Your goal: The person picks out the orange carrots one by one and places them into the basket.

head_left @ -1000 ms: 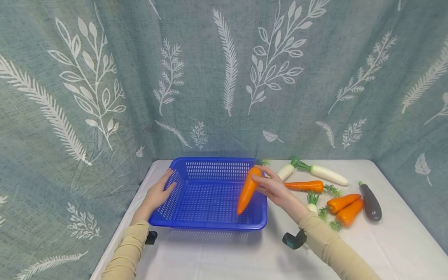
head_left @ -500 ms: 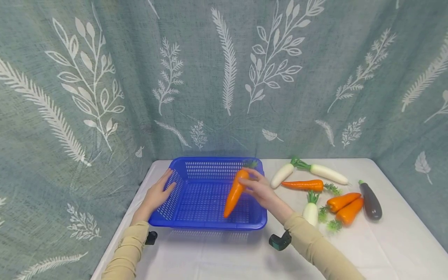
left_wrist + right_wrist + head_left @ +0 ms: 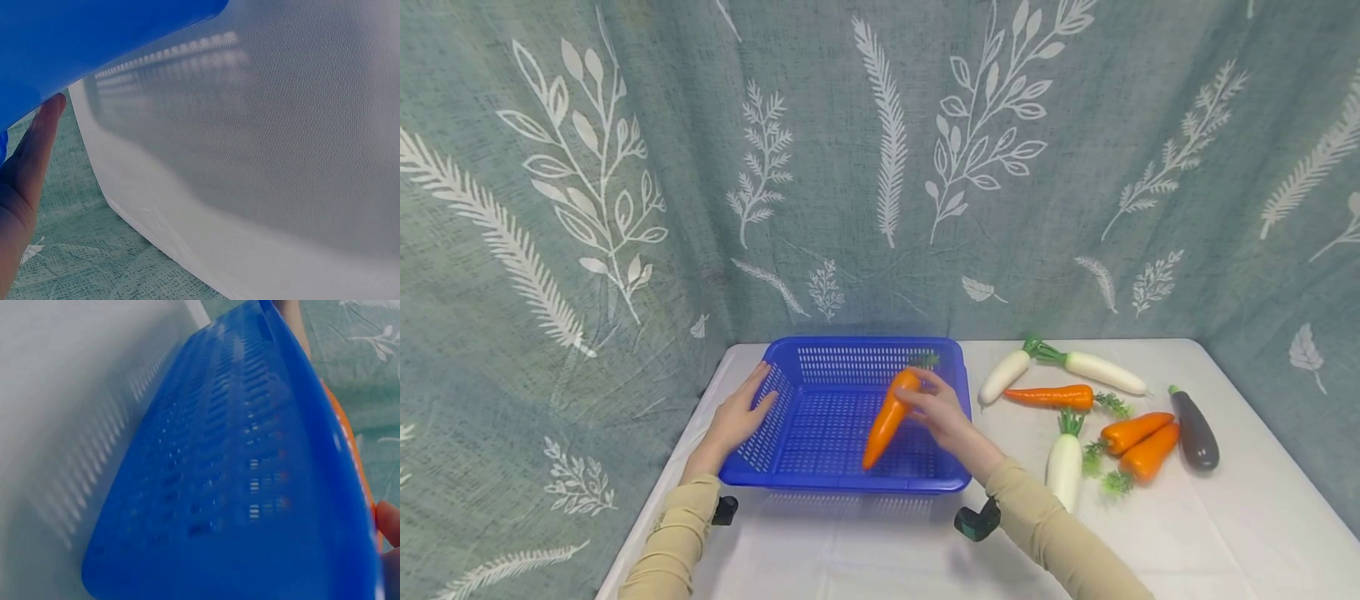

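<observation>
In the head view my right hand (image 3: 942, 415) holds an orange carrot (image 3: 884, 427) by its thick upper end. The carrot slants inside the outline of a blue basket (image 3: 850, 482), its tip down toward the near side and its green leaves behind my fingers. My left hand (image 3: 733, 423) rests at the basket's left rim, fingers straight and thumb reaching over the edge. A straight finger (image 3: 45, 128) meets the underside of the rim in the left wrist view. The right wrist view has the carrot (image 3: 349, 434) beyond the basket wall (image 3: 206, 450), mostly hidden.
Right of the basket lie white radishes (image 3: 1065, 467), another carrot (image 3: 1052, 397), two short orange vegetables with leafy tops (image 3: 1150, 454) and an eggplant (image 3: 1195, 433). They rest on a white-covered table (image 3: 865, 550). A patterned curtain (image 3: 850, 167) surrounds the table's back and sides.
My right hand has carried the carrot left from the basket's right rim to farther inside, and slightly lower. The left hand and the basket have stayed in place.
</observation>
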`<action>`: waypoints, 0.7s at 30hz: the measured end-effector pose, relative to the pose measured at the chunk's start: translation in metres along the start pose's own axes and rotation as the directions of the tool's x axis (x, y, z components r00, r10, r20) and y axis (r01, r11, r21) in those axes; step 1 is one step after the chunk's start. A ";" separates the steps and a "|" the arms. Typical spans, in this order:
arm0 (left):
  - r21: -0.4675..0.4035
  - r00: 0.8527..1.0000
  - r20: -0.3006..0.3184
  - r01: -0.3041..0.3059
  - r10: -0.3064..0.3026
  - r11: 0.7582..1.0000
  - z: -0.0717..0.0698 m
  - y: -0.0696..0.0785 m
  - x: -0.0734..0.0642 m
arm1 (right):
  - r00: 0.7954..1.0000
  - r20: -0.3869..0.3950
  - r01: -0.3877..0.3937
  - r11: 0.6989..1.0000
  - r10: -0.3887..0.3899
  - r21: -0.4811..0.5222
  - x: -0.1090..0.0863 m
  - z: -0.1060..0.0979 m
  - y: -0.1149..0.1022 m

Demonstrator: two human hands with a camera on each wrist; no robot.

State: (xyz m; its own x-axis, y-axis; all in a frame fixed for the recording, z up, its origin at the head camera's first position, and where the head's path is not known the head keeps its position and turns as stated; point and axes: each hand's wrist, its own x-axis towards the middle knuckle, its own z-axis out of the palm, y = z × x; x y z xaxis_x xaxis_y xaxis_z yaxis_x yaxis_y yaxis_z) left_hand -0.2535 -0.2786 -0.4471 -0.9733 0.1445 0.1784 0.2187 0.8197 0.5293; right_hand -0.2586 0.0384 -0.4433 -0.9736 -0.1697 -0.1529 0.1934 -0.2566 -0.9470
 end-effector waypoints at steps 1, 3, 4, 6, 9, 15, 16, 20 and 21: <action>0.003 1.000 0.002 0.000 0.000 1.000 0.000 0.000 0.000 | 1.000 -0.004 0.000 1.000 0.000 0.002 0.000 0.002 0.001; 0.002 1.000 0.004 0.004 -0.004 1.000 -0.001 0.001 0.000 | 1.000 -0.016 0.002 1.000 -0.002 0.003 0.001 0.005 0.004; 0.002 1.000 0.003 0.005 -0.005 1.000 -0.001 0.001 0.001 | 1.000 -0.022 0.002 1.000 -0.002 0.006 0.001 0.007 0.005; 0.003 1.000 0.004 0.005 -0.005 1.000 -0.001 0.002 0.001 | 0.999 -0.035 0.001 1.000 0.000 0.003 0.002 0.010 0.008; 0.002 1.000 0.004 0.006 -0.006 1.000 -0.001 0.001 0.002 | 0.999 -0.053 -0.001 1.000 0.001 -0.012 0.005 0.014 0.012; 0.001 1.000 0.007 0.001 -0.001 1.000 -0.001 0.001 0.003 | 0.995 -0.097 -0.018 0.998 0.012 -0.064 0.011 0.022 0.019; -0.002 1.000 0.007 0.002 -0.002 1.000 -0.001 0.001 0.003 | 0.994 -0.105 -0.021 0.998 0.014 -0.065 0.011 0.023 0.019; -0.009 1.000 0.007 0.006 -0.006 1.000 -0.002 0.002 0.004 | 0.991 -0.135 -0.028 0.999 0.021 -0.047 0.013 0.031 0.019; -0.008 1.000 0.006 0.006 -0.006 1.000 -0.002 0.002 0.005 | 0.990 -0.139 -0.027 0.999 0.021 -0.045 0.014 0.034 0.019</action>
State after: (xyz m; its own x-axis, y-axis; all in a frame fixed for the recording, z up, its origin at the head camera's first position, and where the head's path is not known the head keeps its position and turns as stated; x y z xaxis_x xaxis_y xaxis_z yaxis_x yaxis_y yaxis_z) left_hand -0.2575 -0.2776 -0.4439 -0.9749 0.1430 0.1708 0.2138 0.8163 0.5366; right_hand -0.2645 -0.0008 -0.4541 -0.9768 -0.0410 -0.2103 0.2142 -0.2089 -0.9542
